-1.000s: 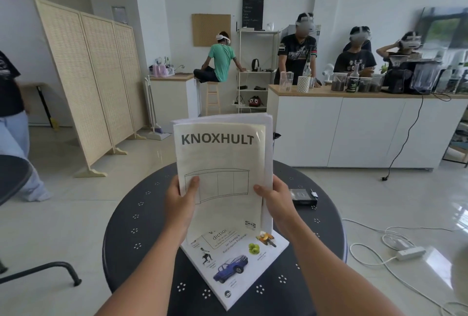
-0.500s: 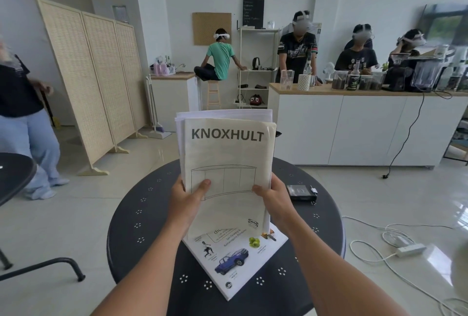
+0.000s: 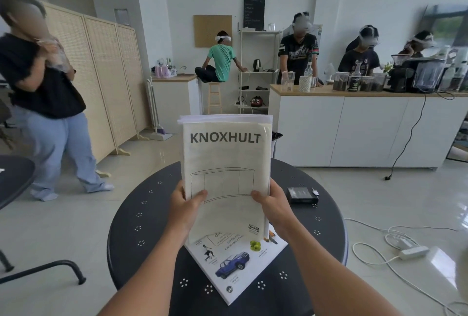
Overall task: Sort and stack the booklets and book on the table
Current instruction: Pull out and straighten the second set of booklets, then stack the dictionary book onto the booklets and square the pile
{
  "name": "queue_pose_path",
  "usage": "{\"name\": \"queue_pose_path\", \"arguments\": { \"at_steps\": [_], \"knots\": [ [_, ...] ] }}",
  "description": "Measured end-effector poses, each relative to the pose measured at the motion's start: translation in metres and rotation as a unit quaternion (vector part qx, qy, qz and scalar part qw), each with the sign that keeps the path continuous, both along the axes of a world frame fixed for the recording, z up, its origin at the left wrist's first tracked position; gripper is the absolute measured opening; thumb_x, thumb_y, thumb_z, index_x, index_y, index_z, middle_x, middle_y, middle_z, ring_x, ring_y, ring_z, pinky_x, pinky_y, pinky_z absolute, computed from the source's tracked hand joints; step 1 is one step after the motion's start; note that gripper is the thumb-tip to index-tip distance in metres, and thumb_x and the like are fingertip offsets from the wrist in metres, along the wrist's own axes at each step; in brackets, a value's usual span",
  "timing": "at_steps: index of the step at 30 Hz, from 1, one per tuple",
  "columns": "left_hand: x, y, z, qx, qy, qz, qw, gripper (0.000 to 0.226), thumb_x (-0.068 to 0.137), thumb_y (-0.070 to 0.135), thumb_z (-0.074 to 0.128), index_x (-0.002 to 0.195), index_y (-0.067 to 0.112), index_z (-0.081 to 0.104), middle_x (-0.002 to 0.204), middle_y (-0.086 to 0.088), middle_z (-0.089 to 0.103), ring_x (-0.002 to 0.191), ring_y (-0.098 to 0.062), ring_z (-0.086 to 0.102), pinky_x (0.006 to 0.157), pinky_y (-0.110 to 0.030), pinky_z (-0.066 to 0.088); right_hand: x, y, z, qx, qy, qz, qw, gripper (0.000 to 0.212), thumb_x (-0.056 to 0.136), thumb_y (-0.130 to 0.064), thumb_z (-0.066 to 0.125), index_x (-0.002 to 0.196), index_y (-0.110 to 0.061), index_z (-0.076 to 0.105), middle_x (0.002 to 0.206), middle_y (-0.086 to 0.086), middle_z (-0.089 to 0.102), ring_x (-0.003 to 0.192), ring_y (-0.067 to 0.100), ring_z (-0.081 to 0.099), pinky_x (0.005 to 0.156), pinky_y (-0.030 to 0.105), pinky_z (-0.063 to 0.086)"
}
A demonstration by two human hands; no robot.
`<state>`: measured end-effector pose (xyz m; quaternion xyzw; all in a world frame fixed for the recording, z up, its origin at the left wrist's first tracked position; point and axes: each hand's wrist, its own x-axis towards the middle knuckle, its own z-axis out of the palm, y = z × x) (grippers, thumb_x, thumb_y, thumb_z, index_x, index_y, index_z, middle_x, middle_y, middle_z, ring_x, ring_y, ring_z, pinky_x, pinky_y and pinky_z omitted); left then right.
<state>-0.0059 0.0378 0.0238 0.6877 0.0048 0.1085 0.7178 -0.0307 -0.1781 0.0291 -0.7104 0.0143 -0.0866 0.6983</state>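
I hold a bundle of white booklets [image 3: 225, 158] upright above the round black table [image 3: 141, 227]; the front one reads KNOXHULT and shows a cabinet drawing. My left hand [image 3: 186, 208] grips the bundle's left edge and my right hand [image 3: 272, 205] grips its right edge, thumbs on the cover. The bundle's bottom edge stands on or just over a white picture book [image 3: 235, 267] that lies flat and turned diagonally on the table, with a blue car and a green apple on its cover.
A small black box [image 3: 302, 195] lies on the table to the right of my hands. A person in a black shirt walks at the left near a folding screen [image 3: 101, 75]. Cables and a power strip [image 3: 412, 252] lie on the floor at right. Several people stand behind a white counter [image 3: 354, 125].
The booklets have been squared up more upright and centred between my hands. A person at the left has walked closer into view.
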Motion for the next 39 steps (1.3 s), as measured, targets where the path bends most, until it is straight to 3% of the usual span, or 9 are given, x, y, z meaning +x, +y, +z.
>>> {"name": "queue_pose_path", "arguments": {
  "at_steps": [4, 11, 14, 18, 22, 24, 28, 36, 39],
  "knots": [
    [-0.005, 0.001, -0.012, 0.009, 0.038, 0.006, 0.999, 0.026, 0.082, 0.002, 0.068, 0.102, 0.018, 0.071, 0.091, 0.001, 0.078, 0.087, -0.02, 0.072, 0.072, -0.035, 0.056, -0.002, 0.003, -0.009, -0.003, 0.014, -0.006, 1.0, 0.035, 0.1, 0.0, 0.055, 0.116, -0.029, 0.066, 0.111, -0.006, 0.076, 0.104, 0.015, 0.07, 0.075, 0.025, 0.057],
    [-0.006, 0.005, -0.01, 0.088, 0.029, -0.013, 0.996, 0.029, 0.089, 0.008, 0.068, 0.114, 0.021, 0.065, 0.099, 0.006, 0.073, 0.091, -0.015, 0.07, 0.081, -0.037, 0.056, -0.003, 0.004, -0.007, -0.037, 0.001, -0.027, 0.999, 0.037, 0.102, -0.001, 0.052, 0.121, -0.031, 0.062, 0.114, -0.008, 0.072, 0.105, 0.011, 0.067, 0.086, 0.033, 0.057],
    [-0.004, 0.006, -0.007, 0.153, 0.02, -0.001, 0.988, 0.027, 0.088, 0.015, 0.07, 0.11, 0.026, 0.062, 0.094, 0.013, 0.069, 0.086, -0.007, 0.066, 0.068, -0.027, 0.051, -0.003, 0.003, -0.005, -0.058, 0.001, -0.044, 0.997, 0.038, 0.101, -0.001, 0.052, 0.128, -0.028, 0.06, 0.115, -0.005, 0.071, 0.105, 0.013, 0.066, 0.087, 0.036, 0.056],
    [-0.001, 0.011, -0.008, 0.218, 0.064, -0.01, 0.974, 0.014, 0.091, 0.032, 0.066, 0.1, 0.022, 0.062, 0.094, 0.005, 0.069, 0.079, -0.007, 0.064, 0.058, -0.024, 0.045, -0.006, -0.006, -0.005, -0.069, 0.022, -0.069, 0.995, 0.031, 0.101, -0.004, 0.05, 0.104, -0.033, 0.062, 0.103, -0.01, 0.072, 0.093, 0.01, 0.068, 0.067, 0.025, 0.053],
    [-0.003, 0.025, -0.023, 0.414, 0.176, 0.07, 0.89, 0.05, 0.093, 0.052, 0.045, 0.113, 0.009, 0.063, 0.116, -0.014, 0.063, 0.105, -0.032, 0.059, 0.086, -0.042, 0.048, -0.008, -0.022, -0.011, -0.082, 0.052, -0.097, 0.991, 0.03, 0.1, -0.006, 0.052, 0.098, -0.035, 0.061, 0.101, -0.007, 0.072, 0.09, 0.014, 0.068, 0.064, 0.028, 0.052],
    [-0.008, 0.03, -0.034, 0.453, 0.256, 0.099, 0.848, 0.068, 0.087, 0.055, 0.052, 0.132, 0.004, 0.05, 0.136, -0.02, 0.05, 0.125, -0.038, 0.045, 0.096, -0.046, 0.043, -0.007, -0.029, -0.015, -0.084, 0.075, -0.112, 0.987, 0.027, 0.1, -0.006, 0.052, 0.101, -0.031, 0.061, 0.101, -0.006, 0.071, 0.089, 0.016, 0.067, 0.064, 0.03, 0.053],
    [-0.012, 0.023, -0.035, 0.523, 0.24, 0.093, 0.812, 0.073, 0.081, 0.049, 0.067, 0.131, 0.0, 0.045, 0.134, -0.02, 0.053, 0.124, -0.036, 0.05, 0.097, -0.041, 0.044, -0.008, -0.039, -0.028, -0.091, 0.142, -0.113, 0.979, 0.029, 0.095, -0.001, 0.049, 0.104, -0.026, 0.062, 0.098, -0.003, 0.072, 0.088, 0.021, 0.069, 0.064, 0.034, 0.055],
    [0.004, 0.018, -0.031, 0.157, 0.277, 0.106, 0.942, 0.024, 0.072, 0.004, 0.077, 0.091, -0.004, 0.064, 0.104, -0.023, 0.07, 0.076, -0.03, 0.064, 0.066, -0.03, 0.048, -0.007, -0.042, -0.043, -0.099, 0.213, -0.072, 0.969, 0.03, 0.091, -0.001, 0.048, 0.094, -0.027, 0.063, 0.095, 0.0, 0.074, 0.087, 0.026, 0.072, 0.064, 0.034, 0.058],
    [0.009, 0.024, -0.036, 0.042, 0.286, 0.09, 0.953, 0.025, 0.072, -0.007, 0.075, 0.096, -0.007, 0.067, 0.095, -0.021, 0.073, 0.078, -0.028, 0.066, 0.076, -0.035, 0.053, -0.005, -0.044, -0.044, -0.099, 0.223, -0.067, 0.967, 0.029, 0.092, -0.001, 0.048, 0.093, -0.026, 0.063, 0.096, 0.002, 0.075, 0.087, 0.028, 0.073, 0.065, 0.034, 0.059]
  ]
}}
